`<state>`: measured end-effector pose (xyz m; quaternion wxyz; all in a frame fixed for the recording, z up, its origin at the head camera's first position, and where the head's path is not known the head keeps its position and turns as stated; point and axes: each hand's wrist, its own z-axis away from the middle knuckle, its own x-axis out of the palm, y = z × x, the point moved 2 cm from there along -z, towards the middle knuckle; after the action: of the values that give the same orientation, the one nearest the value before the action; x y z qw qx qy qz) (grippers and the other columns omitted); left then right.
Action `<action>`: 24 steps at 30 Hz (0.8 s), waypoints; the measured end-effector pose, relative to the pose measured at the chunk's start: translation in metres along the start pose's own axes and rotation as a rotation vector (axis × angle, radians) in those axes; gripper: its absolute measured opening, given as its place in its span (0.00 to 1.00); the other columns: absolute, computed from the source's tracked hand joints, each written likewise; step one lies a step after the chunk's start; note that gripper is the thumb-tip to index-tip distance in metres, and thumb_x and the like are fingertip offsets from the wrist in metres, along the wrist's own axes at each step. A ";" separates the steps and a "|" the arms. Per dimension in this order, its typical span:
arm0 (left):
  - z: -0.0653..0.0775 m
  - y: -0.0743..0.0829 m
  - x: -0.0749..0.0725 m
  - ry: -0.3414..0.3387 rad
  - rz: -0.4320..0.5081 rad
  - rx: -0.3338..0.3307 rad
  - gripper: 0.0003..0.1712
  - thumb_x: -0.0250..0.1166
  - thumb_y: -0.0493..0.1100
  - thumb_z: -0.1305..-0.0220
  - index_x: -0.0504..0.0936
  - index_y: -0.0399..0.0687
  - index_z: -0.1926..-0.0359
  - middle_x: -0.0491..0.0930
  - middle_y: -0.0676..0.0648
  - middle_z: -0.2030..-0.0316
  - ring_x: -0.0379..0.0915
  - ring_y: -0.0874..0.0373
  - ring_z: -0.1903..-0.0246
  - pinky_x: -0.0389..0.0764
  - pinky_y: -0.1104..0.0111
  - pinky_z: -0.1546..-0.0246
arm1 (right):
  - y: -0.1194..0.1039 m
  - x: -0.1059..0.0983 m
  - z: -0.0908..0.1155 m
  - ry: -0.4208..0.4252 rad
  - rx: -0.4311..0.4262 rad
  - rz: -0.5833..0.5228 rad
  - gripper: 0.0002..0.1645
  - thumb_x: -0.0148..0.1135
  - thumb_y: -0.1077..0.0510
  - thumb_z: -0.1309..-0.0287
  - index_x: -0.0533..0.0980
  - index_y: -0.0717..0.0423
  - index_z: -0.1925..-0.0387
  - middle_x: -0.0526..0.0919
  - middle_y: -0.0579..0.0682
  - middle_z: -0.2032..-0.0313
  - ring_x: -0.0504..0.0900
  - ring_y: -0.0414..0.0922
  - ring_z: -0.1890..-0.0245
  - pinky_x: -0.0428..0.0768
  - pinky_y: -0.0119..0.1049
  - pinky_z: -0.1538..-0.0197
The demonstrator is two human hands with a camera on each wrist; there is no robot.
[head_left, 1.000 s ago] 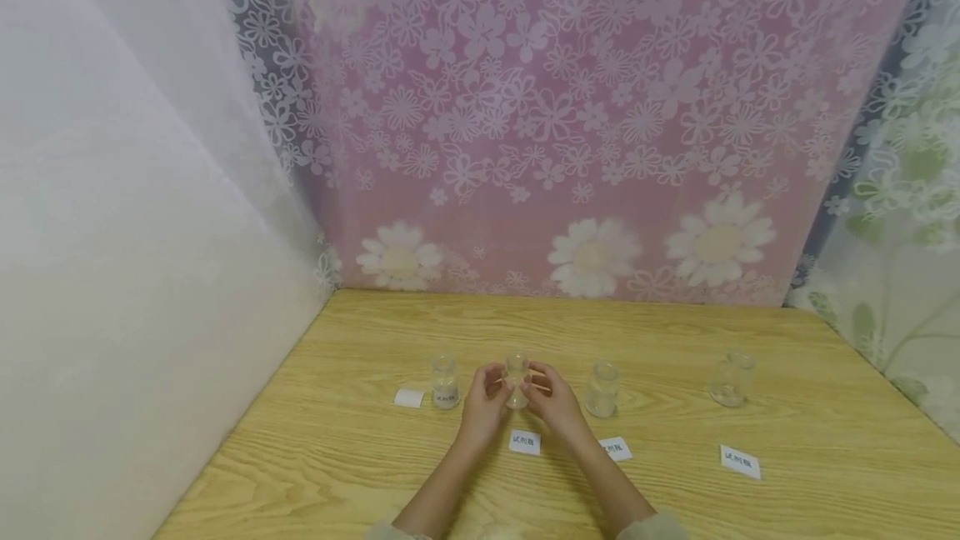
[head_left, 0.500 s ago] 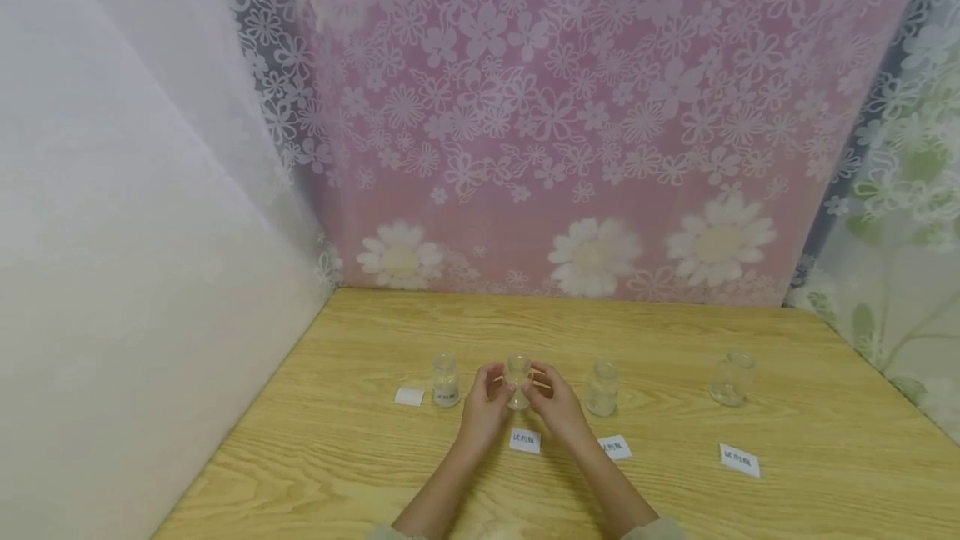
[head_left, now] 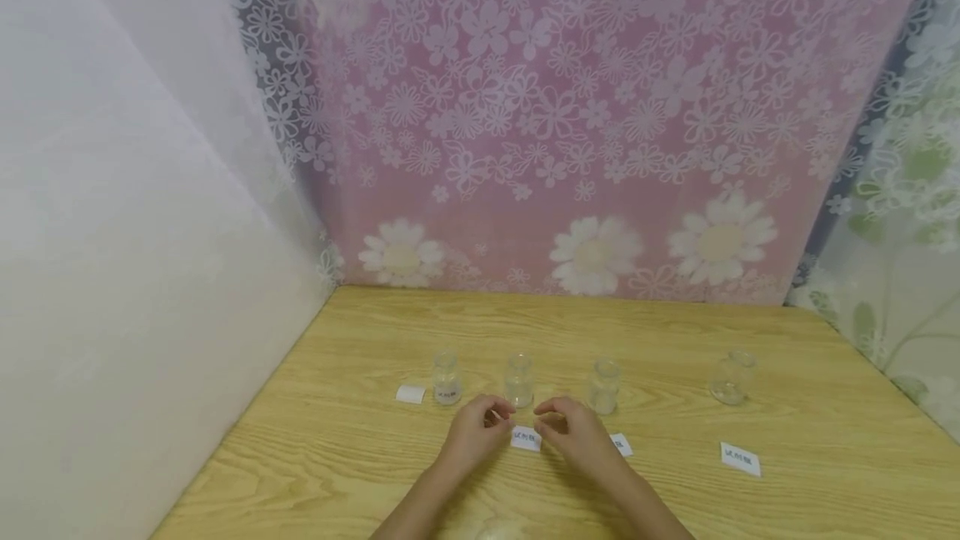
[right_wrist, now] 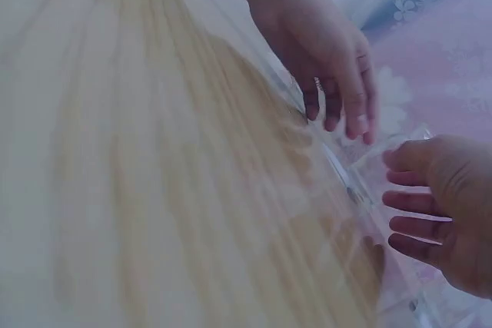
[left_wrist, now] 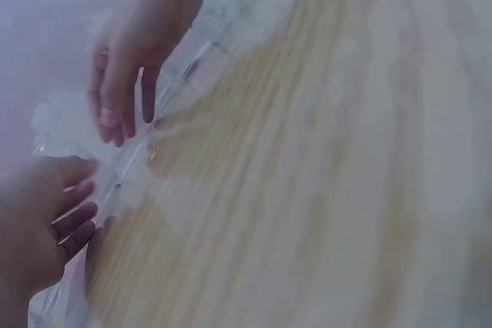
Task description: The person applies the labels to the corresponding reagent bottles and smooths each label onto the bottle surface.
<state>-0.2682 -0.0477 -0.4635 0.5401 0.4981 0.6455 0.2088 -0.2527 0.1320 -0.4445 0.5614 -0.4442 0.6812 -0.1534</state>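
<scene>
My left hand (head_left: pixel 474 433) and right hand (head_left: pixel 583 442) hover above the wooden table, one on each side of a white paper label (head_left: pixel 526 438) with handwriting. Both have loosely bent fingers and nothing between them. Just behind the label stands a small clear glass bottle (head_left: pixel 518 375), upright and apart from the fingers. In the left wrist view, the left hand (left_wrist: pixel 38 220) faces the other hand across a gap. The right wrist view shows the right hand (right_wrist: pixel 453 209) with its fingers spread.
Left of the middle bottle stands a glass bottle (head_left: pixel 447 373) bearing a written label, beside a blank white paper (head_left: pixel 410 394). To the right are another bottle (head_left: pixel 603 382), a paper label (head_left: pixel 621 444) partly hidden by my hand, a far bottle (head_left: pixel 731 377) and its label (head_left: pixel 740 458).
Both hands have let go of the second glass bottle from the left. They have drawn back toward me, down to the label in front of it. The bottle stays upright in place.
</scene>
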 end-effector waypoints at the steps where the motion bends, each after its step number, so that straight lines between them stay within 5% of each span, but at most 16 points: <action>1: 0.001 -0.001 0.000 -0.044 -0.038 0.005 0.09 0.67 0.38 0.45 0.80 0.41 0.62 0.74 0.56 0.70 0.68 0.63 0.70 0.73 0.74 0.68 | 0.001 0.000 0.002 -0.024 -0.022 0.036 0.12 0.64 0.59 0.46 0.77 0.62 0.60 0.79 0.54 0.59 0.78 0.55 0.58 0.77 0.48 0.56; 7: 0.002 0.001 0.001 -0.180 -0.205 0.036 0.16 0.70 0.43 0.50 0.83 0.43 0.59 0.70 0.61 0.73 0.62 0.65 0.71 0.69 0.75 0.70 | 0.011 0.002 0.011 -0.083 -0.086 0.172 0.14 0.68 0.55 0.50 0.78 0.57 0.61 0.75 0.51 0.54 0.71 0.55 0.50 0.70 0.56 0.50; 24: -0.005 -0.004 -0.002 -0.172 -0.202 0.001 0.13 0.69 0.42 0.48 0.82 0.44 0.60 0.69 0.58 0.72 0.63 0.64 0.70 0.70 0.74 0.70 | 0.008 0.009 0.000 -0.006 -0.156 0.251 0.12 0.69 0.62 0.54 0.78 0.57 0.65 0.76 0.52 0.56 0.71 0.52 0.52 0.73 0.50 0.51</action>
<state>-0.2746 -0.0496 -0.4648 0.6116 0.4468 0.6437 0.1094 -0.2556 0.1293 -0.4562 0.5422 -0.3982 0.7394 -0.0272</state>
